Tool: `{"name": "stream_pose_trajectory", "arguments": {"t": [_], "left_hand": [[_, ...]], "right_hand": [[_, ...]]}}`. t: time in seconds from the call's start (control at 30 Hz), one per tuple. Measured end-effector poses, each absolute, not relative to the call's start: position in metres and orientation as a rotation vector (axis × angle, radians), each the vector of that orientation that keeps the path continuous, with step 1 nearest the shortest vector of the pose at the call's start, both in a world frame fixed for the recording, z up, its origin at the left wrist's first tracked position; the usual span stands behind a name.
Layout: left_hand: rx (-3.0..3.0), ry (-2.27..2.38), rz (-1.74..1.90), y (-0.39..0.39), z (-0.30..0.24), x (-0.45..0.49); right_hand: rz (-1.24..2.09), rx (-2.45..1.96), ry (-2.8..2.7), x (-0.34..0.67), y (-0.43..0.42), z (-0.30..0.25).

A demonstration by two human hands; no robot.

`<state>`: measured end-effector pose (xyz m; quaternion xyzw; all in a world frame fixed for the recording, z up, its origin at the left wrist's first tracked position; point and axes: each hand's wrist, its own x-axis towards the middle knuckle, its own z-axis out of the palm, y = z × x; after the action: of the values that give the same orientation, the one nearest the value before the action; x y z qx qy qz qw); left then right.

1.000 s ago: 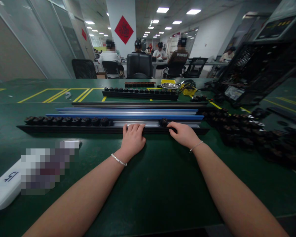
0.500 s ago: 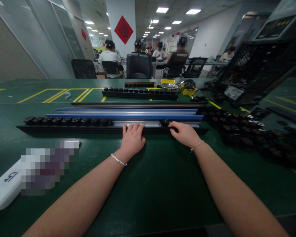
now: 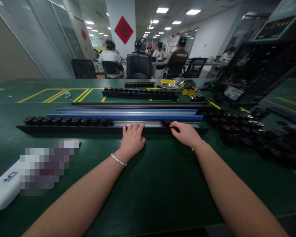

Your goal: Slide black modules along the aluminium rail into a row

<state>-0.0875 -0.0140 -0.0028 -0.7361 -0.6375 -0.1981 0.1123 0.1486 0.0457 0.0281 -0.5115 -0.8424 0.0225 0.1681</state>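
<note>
A long black rail (image 3: 64, 130) lies across the table in front of me, with a pale metal channel inside it. Several black socket-like modules (image 3: 81, 121) sit in a row in its left part. My left hand (image 3: 134, 138) grips the rail's near wall around the middle, fingers hooked over the edge. Further right, a single black module (image 3: 166, 122) sits in the channel. My right hand (image 3: 185, 132) is closed at that module's right side, thumb and fingers against it; the exact contact is partly hidden by the fingers.
Behind the rail lie blue-edged rails (image 3: 123, 117) and a dark rail (image 3: 138, 104). A filled black strip (image 3: 140, 94) is further back. Loose black modules (image 3: 246, 128) are heaped at right, near a black computer case (image 3: 251, 62). A white object (image 3: 5, 184), partly pixelated, lies at left.
My right hand and the single module have shifted slightly to the right along the channel. My left hand and the rail have stayed in place.
</note>
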Motion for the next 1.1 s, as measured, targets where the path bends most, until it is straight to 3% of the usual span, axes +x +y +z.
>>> {"name": "stream_pose_trajectory", "arguments": {"t": [1.1], "left_hand": [[-2.175,-1.899,-0.57,-0.0142,-0.0007,-0.0869]], "right_hand": [[0.085,-1.447,-2.376,0.1555,0.0464,0.0297]]}}
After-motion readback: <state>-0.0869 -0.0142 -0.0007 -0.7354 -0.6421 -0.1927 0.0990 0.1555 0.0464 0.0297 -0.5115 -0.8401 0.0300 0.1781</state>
